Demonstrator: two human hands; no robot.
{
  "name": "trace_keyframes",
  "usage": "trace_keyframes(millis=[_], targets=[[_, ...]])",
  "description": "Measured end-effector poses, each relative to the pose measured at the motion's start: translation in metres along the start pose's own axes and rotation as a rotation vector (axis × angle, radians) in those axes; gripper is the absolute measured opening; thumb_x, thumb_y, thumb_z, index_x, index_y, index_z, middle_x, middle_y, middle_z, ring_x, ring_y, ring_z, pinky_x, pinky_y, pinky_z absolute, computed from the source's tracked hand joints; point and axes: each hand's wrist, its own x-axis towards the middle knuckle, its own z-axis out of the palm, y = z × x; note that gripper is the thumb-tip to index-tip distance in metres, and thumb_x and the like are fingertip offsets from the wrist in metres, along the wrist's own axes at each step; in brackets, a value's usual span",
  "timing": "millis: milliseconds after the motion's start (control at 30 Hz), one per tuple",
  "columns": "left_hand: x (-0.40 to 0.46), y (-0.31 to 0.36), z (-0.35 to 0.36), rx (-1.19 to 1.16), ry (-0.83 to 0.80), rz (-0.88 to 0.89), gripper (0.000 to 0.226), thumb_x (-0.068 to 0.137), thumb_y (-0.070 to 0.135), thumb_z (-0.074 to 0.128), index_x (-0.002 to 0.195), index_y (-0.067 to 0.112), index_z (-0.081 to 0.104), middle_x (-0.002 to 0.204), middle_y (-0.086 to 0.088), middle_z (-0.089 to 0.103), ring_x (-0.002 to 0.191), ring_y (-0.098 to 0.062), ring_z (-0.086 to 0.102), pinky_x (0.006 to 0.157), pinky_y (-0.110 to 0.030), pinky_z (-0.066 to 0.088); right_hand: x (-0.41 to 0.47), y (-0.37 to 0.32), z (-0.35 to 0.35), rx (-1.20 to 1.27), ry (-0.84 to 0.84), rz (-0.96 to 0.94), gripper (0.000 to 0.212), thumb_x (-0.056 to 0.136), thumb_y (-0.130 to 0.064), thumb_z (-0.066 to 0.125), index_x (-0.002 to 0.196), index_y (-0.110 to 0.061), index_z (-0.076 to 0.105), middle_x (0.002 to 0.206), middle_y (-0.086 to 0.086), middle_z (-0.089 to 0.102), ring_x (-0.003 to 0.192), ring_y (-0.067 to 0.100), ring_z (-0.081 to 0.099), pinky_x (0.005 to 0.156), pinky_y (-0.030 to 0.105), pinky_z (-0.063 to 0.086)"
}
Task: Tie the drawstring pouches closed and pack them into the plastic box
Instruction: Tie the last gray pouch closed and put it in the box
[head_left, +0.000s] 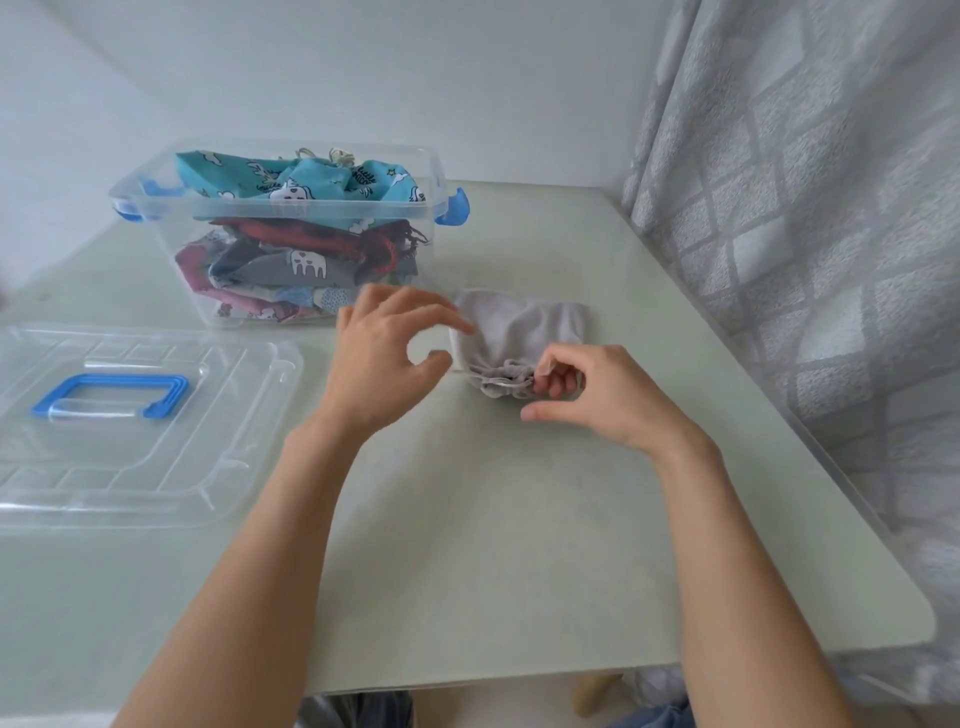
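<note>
The grey pouch lay mouth-near, body pointing far. The right hand pinched its gathered neck; the left hand, released, hovered just left.

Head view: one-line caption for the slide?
Both hands work the cinched neck of a grey pouch on the table, beside the open plastic box of packed pouches.

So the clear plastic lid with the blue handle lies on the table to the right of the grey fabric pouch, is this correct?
Not quite: the head view shows the clear plastic lid with the blue handle lying on the table to the left of the grey fabric pouch, not to the right.
</note>
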Motion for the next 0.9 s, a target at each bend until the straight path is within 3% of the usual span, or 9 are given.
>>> trace_keyframes(millis=[100,233,333,433,600,733,833,900], targets=[[-0.001,-0.004,0.006,-0.084,-0.234,0.130,0.027,0.073,0.040,0.054,0.094,0.032,0.069,0.097,0.016,0.066,0.095,-0.012,0.053,0.086,-0.026,0.039,0.002,0.005,0.001,-0.028,0.020,-0.025,0.028,0.064,-0.023,0.085,0.072,-0.023,0.059,0.070,-0.006,0.060,0.069,0.016,0.056,0.069,0.034,0.046],[-0.002,-0.007,0.010,-0.129,-0.218,0.055,0.014,0.073,0.031,0.078,0.082,0.036,0.069,0.080,0.015,0.069,0.077,0.001,0.058,0.079,-0.031,0.049,0.004,0.006,0.003,-0.094,0.065,-0.082,0.018,0.070,-0.019,0.081,0.076,-0.020,0.064,0.072,-0.008,0.060,0.071,0.017,0.058,0.069,0.035,0.047],[-0.002,-0.001,0.004,-0.291,-0.138,-0.011,0.006,0.075,0.023,0.077,0.077,0.026,0.073,0.072,0.008,0.071,0.067,-0.001,0.062,0.071,-0.023,0.050,0.004,0.003,0.001,0.078,0.096,-0.091,0.016,0.075,-0.017,0.078,0.075,-0.023,0.063,0.073,-0.010,0.064,0.069,0.005,0.059,0.071,0.022,0.046],[-0.002,-0.001,-0.002,-0.401,-0.097,-0.081,0.005,0.075,0.021,0.076,0.074,0.024,0.072,0.062,0.015,0.067,0.060,-0.001,0.062,0.065,-0.016,0.050,0.004,0.000,-0.003,0.287,0.132,-0.086,0.017,0.082,-0.013,0.070,0.075,-0.022,0.059,0.069,-0.009,0.066,0.065,0.002,0.060,0.070,0.015,0.047],[-0.003,-0.017,-0.006,-0.315,-0.130,-0.148,0.008,0.068,0.043,0.068,0.068,0.035,0.066,0.064,0.018,0.065,0.063,-0.001,0.061,0.066,-0.028,0.050,0.002,0.013,-0.016,0.395,0.133,-0.008,0.022,0.088,-0.010,0.063,0.072,-0.019,0.051,0.052,-0.004,0.059,0.049,0.010,0.048,0.048,0.020,0.040],[-0.003,-0.016,-0.003,-0.235,-0.167,-0.153,0.019,0.062,0.053,0.057,0.070,0.037,0.063,0.068,0.019,0.064,0.070,-0.003,0.061,0.071,-0.036,0.052,0.000,0.016,-0.016,0.341,0.125,0.013,0.024,0.088,-0.011,0.063,0.070,-0.021,0.051,0.055,-0.004,0.056,0.047,0.001,0.043,0.052,0.013,0.032],[-0.004,-0.014,0.001,-0.294,-0.251,-0.216,0.012,0.068,0.039,0.063,0.069,0.027,0.062,0.070,0.010,0.067,0.070,-0.009,0.065,0.074,-0.038,0.052,-0.001,0.012,-0.017,0.401,0.143,0.053,0.019,0.083,-0.018,0.068,0.069,-0.022,0.056,0.061,-0.009,0.053,0.054,0.008,0.037,0.053,0.019,0.030],[-0.005,-0.012,0.006,-0.341,-0.300,-0.250,0.011,0.081,0.022,0.065,0.071,0.021,0.060,0.073,0.006,0.066,0.069,-0.013,0.067,0.064,-0.037,0.055,-0.001,0.002,-0.016,0.523,0.119,0.046,0.014,0.079,-0.020,0.064,0.070,-0.018,0.054,0.082,-0.005,0.063,0.051,0.007,0.032,0.048,0.018,0.026]])
